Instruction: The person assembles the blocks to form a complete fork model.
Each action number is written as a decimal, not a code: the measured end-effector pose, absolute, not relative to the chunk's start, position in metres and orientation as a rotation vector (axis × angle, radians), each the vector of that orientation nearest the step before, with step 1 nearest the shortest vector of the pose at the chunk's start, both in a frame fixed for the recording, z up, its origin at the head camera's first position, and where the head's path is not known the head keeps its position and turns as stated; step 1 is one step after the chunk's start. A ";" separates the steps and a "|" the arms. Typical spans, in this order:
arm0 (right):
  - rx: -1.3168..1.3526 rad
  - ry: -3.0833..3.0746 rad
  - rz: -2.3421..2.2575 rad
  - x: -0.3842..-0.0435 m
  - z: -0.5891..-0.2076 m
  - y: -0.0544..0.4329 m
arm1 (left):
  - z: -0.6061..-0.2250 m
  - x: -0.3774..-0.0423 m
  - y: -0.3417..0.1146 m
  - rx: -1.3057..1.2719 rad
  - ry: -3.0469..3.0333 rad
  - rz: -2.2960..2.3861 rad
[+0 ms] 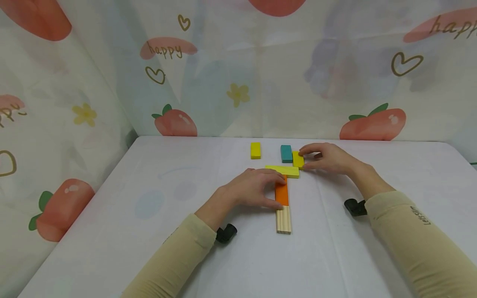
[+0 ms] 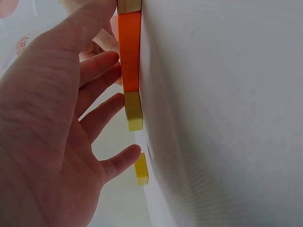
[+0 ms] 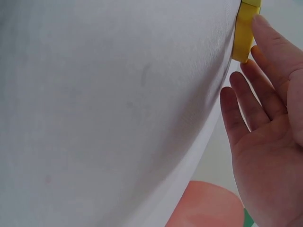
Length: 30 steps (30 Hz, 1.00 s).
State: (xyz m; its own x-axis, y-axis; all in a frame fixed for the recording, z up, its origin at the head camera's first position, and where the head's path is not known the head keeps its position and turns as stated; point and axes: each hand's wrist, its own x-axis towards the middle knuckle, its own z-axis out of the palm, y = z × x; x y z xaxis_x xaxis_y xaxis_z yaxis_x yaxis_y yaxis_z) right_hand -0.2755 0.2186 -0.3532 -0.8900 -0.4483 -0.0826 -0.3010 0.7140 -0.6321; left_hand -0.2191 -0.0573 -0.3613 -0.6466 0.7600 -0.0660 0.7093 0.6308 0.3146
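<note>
In the head view my left hand spans the left side of an orange block, fingertips at its far end and thumb near its joint with a plain wooden block. A yellow-green block lies crosswise at the orange block's far end. My right hand touches the right side of a yellow block, its thumb against the block in the right wrist view. That block sits beside a teal block. The left wrist view shows the left fingers spread and nearly straight.
Another yellow block lies apart, farther left on the white tabletop. Behind the far edge hangs a printed curtain. A black wrist device shows at each sleeve cuff.
</note>
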 end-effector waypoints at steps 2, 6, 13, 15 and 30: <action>-0.595 2.692 -0.935 -0.275 -0.353 0.218 | -0.361 -0.219 -0.057 1.214 2.659 0.385; -0.603 2.693 -0.948 -0.274 -0.352 0.217 | -0.361 -0.220 -0.057 1.225 2.662 0.377; -0.610 2.697 -0.952 -0.274 -0.352 0.217 | -0.361 -0.219 -0.057 1.242 2.661 0.380; -0.605 2.697 -0.947 -0.275 -0.353 0.217 | -0.360 -0.219 -0.058 1.244 2.661 0.383; -0.599 2.692 -0.944 -0.275 -0.353 0.217 | -0.360 -0.219 -0.057 1.225 2.662 0.382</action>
State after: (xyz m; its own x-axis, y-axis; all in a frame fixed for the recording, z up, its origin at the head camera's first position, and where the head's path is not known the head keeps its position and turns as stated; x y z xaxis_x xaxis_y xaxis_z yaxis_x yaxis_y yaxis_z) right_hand -0.2754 0.2168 -0.3531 -0.8911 -0.4474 -0.0761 -0.3020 0.7098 -0.6364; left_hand -0.2190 -0.0569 -0.3597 -0.6420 0.7643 -0.0605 0.7164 0.6261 0.3079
